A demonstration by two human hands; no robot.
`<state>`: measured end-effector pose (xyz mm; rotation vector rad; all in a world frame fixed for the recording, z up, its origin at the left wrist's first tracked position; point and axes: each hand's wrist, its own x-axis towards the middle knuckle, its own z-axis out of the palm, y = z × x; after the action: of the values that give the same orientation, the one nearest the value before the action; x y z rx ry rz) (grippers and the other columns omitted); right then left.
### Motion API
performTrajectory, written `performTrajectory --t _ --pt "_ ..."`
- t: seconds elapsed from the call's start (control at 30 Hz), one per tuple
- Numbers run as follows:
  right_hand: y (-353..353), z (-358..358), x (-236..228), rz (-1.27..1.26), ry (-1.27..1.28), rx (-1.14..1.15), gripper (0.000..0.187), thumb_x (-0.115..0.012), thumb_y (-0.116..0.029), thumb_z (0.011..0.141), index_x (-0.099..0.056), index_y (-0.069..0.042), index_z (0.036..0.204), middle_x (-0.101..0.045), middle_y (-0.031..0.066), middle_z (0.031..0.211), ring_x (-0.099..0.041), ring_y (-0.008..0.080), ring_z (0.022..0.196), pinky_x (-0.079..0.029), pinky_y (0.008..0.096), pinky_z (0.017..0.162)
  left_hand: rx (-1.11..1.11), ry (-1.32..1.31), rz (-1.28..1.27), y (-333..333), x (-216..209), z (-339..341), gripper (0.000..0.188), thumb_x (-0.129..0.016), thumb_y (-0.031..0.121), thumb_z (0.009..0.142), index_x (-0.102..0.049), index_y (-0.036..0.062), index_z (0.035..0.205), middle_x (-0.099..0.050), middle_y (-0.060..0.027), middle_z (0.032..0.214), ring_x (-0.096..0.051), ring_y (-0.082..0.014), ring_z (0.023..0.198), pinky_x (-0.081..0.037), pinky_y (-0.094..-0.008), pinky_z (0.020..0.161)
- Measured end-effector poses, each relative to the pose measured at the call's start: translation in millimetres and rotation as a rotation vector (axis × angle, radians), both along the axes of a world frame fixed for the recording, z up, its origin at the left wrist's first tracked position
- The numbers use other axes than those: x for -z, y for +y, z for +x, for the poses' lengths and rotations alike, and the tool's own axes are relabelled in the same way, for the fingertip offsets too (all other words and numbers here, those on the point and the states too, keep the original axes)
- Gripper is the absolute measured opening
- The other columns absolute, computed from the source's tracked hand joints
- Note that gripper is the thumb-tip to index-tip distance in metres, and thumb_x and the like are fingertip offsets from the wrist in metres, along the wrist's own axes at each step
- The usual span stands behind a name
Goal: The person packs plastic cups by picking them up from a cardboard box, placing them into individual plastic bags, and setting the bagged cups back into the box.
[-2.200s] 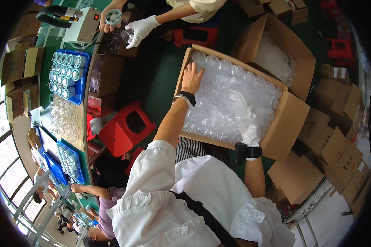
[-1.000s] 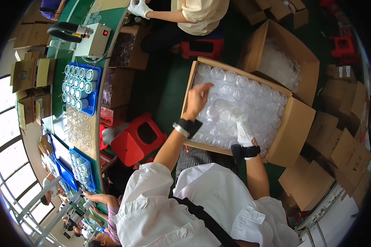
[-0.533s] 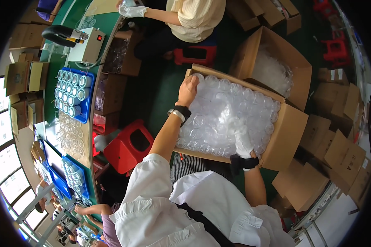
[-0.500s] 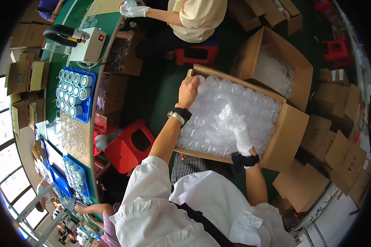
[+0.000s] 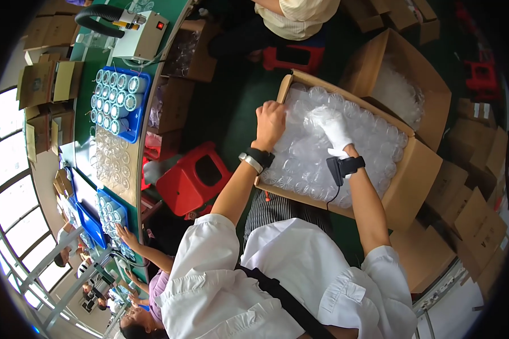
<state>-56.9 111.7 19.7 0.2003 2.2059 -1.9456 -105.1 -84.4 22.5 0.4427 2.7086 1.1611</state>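
- Clear round plastic pieces [image 5: 308,155] sit packed in rows inside an open cardboard carton [image 5: 421,183], right of scene centre, just beyond the person's lap.
- Left hand [image 5: 271,123], bare, is at the carton's left wall, toward the far corner. Fingers curl together; cannot tell whether they clamp the wall. Watch and black band [image 5: 253,160] on that wrist.
- Right hand [image 5: 332,125], white-gloved, lies over the far part of the rows, touching the pieces. Fingers close together, tips hard to see; cannot tell whether anything is gripped. Black strap device [image 5: 345,165] on that wrist, thin cable hanging.
- Second carton [image 5: 435,93], far right, just beside the first, holds loose translucent plastic [image 5: 398,96].
- Red stool [image 5: 178,186] stands left, between carton and workbench [image 5: 83,85].
- On workbench: blue tray [image 5: 134,127] with pale blue cylinders [image 5: 112,104], clear round parts [image 5: 112,161] nearer, pale box machine [image 5: 141,37] farther.
- Co-worker in pale yellow top [image 5: 297,20] is at far side.
- Another co-worker's hand [image 5: 128,236], near left, is beside a second blue tray [image 5: 123,204].
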Motion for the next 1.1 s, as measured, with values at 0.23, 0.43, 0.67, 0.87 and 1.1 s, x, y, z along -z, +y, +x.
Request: performTrajectory --t 0.23,0.43,0.67,0.87,1.1 --pt "1 2 -32 -0.379 -0.114 0.063 0.019 -0.051 -0.001 0.08 -0.059 0.0 0.097 -0.062 0.0053 0.093 -0.059 0.0138 0.086 -0.047 0.0232 0.076 0.077 0.228 -0.306 13 31 44 0.034 -0.062 0.009 0.068 -0.056 0.004 0.101 -0.05 -0.0134 0.114 -0.026 -0.0316 0.128 -0.01 -0.0651 0.099" --pt "0 27 -45 -0.658 -0.177 0.456 0.018 -0.052 -0.001 0.08 -0.058 0.0 0.097 -0.061 0.005 0.096 -0.057 0.0115 0.087 -0.047 0.0216 0.077 0.15 0.367 -0.588 8 43 34 0.052 -0.069 0.013 0.062 -0.052 0.0066 0.111 -0.05 -0.012 0.113 -0.027 -0.0308 0.126 -0.012 -0.0675 0.097" --pt "46 72 -14 -0.257 -0.059 0.362 0.016 -0.053 -0.001 0.081 -0.059 0.0 0.096 -0.059 0.0059 0.1 -0.056 0.0106 0.088 -0.046 0.0213 0.077 0.109 -0.042 0.063 -10 -23 44 0.049 -0.06 0.012 0.073 -0.046 0.0063 0.12 -0.049 -0.0117 0.116 -0.044 -0.0288 0.112 -0.038 -0.0485 0.092" --pt "-15 79 -43 -0.214 -0.118 0.144 0.015 -0.056 -0.001 0.079 -0.061 -0.002 0.093 -0.06 0.0061 0.098 -0.056 0.0099 0.087 -0.047 0.0229 0.071 -0.245 -1.027 1.177 -15 -29 53 0.047 -0.047 0.021 0.089 -0.034 0.0045 0.131 -0.051 -0.0077 0.116 -0.052 -0.0159 0.099 -0.045 -0.0298 0.079" --pt "-39 55 -53 0.243 -0.192 -0.085 0.025 -0.059 0.0 0.076 -0.06 -0.002 0.1 -0.064 0.003 0.089 -0.059 0.0091 0.077 -0.047 0.0232 0.064 -0.109 -1.081 1.078 -10 -18 66 0.049 -0.041 0.029 0.093 -0.032 0.0014 0.131 -0.052 -0.0068 0.115 -0.051 -0.0139 0.101 -0.045 -0.0296 0.081"
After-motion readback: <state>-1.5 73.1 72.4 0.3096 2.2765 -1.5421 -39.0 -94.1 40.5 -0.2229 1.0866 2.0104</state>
